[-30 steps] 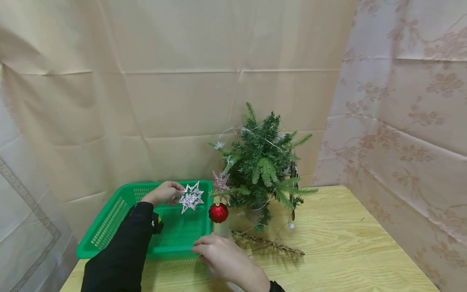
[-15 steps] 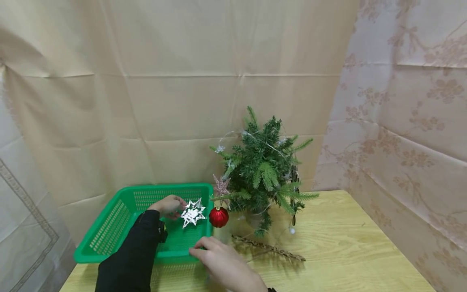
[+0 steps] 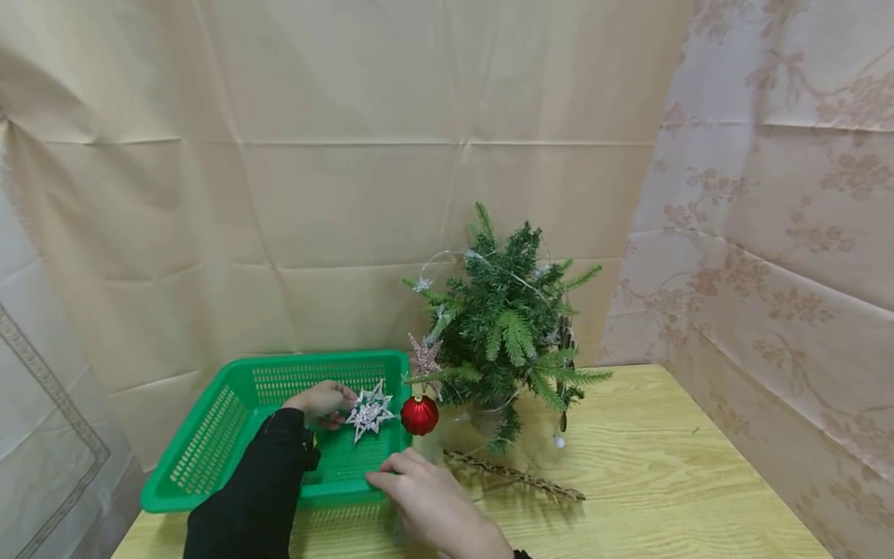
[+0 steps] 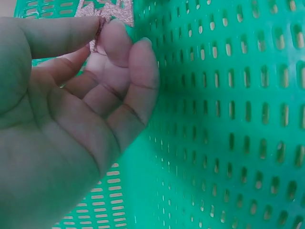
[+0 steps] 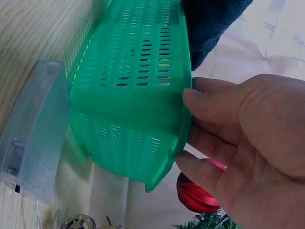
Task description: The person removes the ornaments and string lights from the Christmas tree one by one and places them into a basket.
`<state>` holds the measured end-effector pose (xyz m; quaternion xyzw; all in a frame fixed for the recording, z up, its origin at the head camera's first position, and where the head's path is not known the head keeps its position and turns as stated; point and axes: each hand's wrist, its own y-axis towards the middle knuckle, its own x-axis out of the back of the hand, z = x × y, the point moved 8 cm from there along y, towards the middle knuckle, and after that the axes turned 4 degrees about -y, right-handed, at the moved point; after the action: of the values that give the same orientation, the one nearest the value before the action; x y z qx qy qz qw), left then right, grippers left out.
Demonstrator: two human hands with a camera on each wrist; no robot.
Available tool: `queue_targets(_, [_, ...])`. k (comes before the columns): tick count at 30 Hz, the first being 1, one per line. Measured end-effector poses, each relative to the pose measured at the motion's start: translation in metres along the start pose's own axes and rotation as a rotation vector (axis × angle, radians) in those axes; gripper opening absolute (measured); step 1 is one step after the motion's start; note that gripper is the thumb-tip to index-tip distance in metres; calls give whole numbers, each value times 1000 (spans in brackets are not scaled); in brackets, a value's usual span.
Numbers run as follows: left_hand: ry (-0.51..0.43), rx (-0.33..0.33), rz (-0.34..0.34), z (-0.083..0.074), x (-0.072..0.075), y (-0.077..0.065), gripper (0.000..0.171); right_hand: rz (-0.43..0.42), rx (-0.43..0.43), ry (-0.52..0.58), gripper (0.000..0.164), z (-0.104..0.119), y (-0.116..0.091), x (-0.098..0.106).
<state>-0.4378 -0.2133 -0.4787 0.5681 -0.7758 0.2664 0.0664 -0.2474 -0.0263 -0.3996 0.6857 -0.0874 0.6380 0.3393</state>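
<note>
My left hand (image 3: 323,402) is inside the green plastic basket (image 3: 349,491), pinching a glittery star ornament (image 3: 370,412) by one point. In the left wrist view the thumb and index finger meet on the star (image 4: 116,13), and most of it is out of frame. At the basket's near right corner, my right hand (image 3: 440,497) grips the rim. The right wrist view has its thumb on the outer side of the basket (image 5: 128,102), with other fingers at the edge beyond. A red ball ornament (image 3: 419,415) hangs just past that corner.
A small potted Christmas tree (image 3: 513,334) stands right of the basket, with a pink star (image 3: 424,357) and a wire garland. A brown twig-like strand (image 3: 517,473) lies before it on the wooden table (image 3: 670,466). A clear plastic box (image 5: 35,129) sits beside the basket.
My left hand has lowered the star deeper into the basket, slightly to the right. My right hand stays at the near right corner. The view has tilted a little.
</note>
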Motion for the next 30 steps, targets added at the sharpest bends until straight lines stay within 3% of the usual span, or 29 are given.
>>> queue_targets(7, [34,55,57,6,-7,-6,28,-31,4,-11,39,0,0,1])
queue_targets(15, [48,105,26,9,-8,-10,17,-28,-3,22,40,0,0,1])
queue_targets(18, [36,96,50,7,-10,-9,16,-27,-7,34,39,-1,0,1])
queue_targets(22, [31,71,95,5,-12,-9,28,-30,-6,36,39,-2,0,0])
queue_targets(27, [99,50,86,6,-9,-9,30,-45,-9,29,40,-2,0,0])
queue_targets(30, [93,61,70,7,-8,-10,25,-49,-10,28,41,-2,0,1])
